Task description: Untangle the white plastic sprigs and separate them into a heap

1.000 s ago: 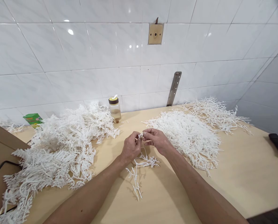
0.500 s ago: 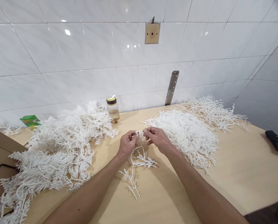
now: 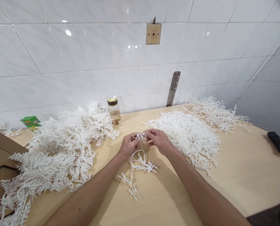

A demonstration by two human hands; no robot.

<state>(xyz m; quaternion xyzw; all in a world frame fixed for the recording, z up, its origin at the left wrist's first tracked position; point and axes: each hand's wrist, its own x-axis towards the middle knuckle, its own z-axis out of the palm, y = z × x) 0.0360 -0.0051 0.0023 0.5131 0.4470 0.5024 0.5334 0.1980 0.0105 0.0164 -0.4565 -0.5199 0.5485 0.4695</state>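
Since the earlier frame, the lower sprigs [image 3: 131, 182] have shifted a little to the left, below our left hand, while both hands stay nearly in the same place. These sprigs seem to belong to the white branched piece [image 3: 146, 165], which hangs from our fingers towards the table [image 3: 177, 194]. Our left hand [image 3: 138, 140] pinches its upper end between thumb and fingers; our right hand [image 3: 147, 137] seems to pinch the small tips from the other side. We judge that the step in hand is fine fingertip work on these tips, and the next move calls for a light, steady pinch. Left of the left hand lies a tangled pile [image 3: 67, 144]; just beside the right hand, a second pile [image 3: 189, 138]. Farther beyond the left hand stands a clear bottle [image 3: 112, 108], lid on, partly filled with brownish liquid [image 3: 115, 116]. Well to its left is a green box [image 3: 29, 121]; its contents we cannot tell.
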